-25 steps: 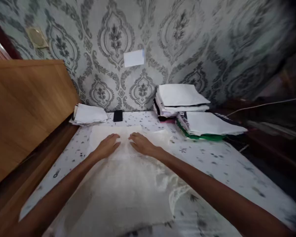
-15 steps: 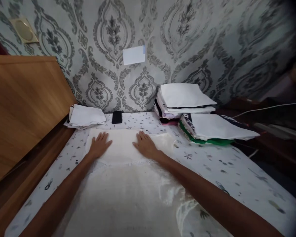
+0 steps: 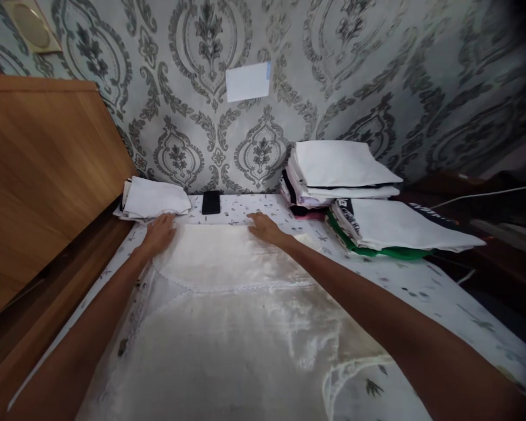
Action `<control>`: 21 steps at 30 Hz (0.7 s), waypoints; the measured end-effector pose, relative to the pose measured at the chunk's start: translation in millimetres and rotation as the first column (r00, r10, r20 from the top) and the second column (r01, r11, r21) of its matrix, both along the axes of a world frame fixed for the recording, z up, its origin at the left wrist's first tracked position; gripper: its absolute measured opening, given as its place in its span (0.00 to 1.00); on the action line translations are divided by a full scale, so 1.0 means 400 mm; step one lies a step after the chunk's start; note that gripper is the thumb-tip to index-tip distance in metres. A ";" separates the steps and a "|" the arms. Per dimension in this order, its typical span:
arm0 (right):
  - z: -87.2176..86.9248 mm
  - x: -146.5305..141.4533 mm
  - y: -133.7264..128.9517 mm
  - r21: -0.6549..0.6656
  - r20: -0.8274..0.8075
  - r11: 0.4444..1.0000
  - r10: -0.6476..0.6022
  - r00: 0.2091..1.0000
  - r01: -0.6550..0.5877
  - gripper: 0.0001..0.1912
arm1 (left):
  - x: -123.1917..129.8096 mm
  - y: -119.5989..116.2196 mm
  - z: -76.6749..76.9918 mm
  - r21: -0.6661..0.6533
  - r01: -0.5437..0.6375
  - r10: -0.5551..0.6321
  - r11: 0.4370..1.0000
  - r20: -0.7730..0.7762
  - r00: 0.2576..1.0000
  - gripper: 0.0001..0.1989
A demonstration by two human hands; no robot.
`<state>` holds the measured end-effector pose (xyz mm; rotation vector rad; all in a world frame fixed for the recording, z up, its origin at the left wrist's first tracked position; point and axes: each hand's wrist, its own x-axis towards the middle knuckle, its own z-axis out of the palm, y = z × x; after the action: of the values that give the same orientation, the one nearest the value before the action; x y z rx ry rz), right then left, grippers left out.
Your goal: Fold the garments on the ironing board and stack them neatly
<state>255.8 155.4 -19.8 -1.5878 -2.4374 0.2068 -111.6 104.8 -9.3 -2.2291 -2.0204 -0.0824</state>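
Note:
A cream satin garment [image 3: 228,351] with white lace trim lies spread out in front of me, its far part [image 3: 210,254] folded over into a flat band. My left hand [image 3: 159,234] is at the far left corner of this band, fingers bent together over the edge. At the far edge, farther right, my right hand [image 3: 266,228] has its fingers over the border and the thumb on the near side. Both hands appear closed on the cloth, though the fingertips are partly hidden. The garment's lace-edged opening [image 3: 333,380] lies by my right forearm.
White folded cloths [image 3: 155,196] lie at the back left beside a black phone [image 3: 211,203]. Two stacks of folded clothes [image 3: 346,164] [image 3: 403,225] stand at the back right. A wooden panel [image 3: 48,181] borders the left side; a patterned wall [image 3: 219,134] rises behind the printed sheet [image 3: 421,310].
Both hands have moved from lying flat on the folded band to its far edge. The left went outward to the corner, and the right turned with its fingers pointing left.

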 end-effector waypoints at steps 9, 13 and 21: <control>0.026 -0.004 0.045 -0.100 -0.018 0.994 0.038 0.999 -0.039 0.08 | -0.013 0.016 0.068 -0.045 0.069 -0.074 0.997 -0.106 0.992 0.13; 0.056 0.024 -0.015 -0.037 -0.078 0.997 0.067 0.995 -0.070 0.13 | -0.020 -0.082 0.128 0.100 0.114 -0.111 0.988 -0.034 0.993 0.10; 0.052 0.076 -0.207 0.164 -0.020 0.962 0.226 0.974 -0.220 0.13 | -0.008 -0.332 0.137 0.088 0.175 -0.171 0.981 -0.045 0.984 0.08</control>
<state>286.3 72.7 0.9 -1.2318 -2.5297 0.0738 -114.8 -28.1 45.5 -2.3254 -1.7630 -0.1466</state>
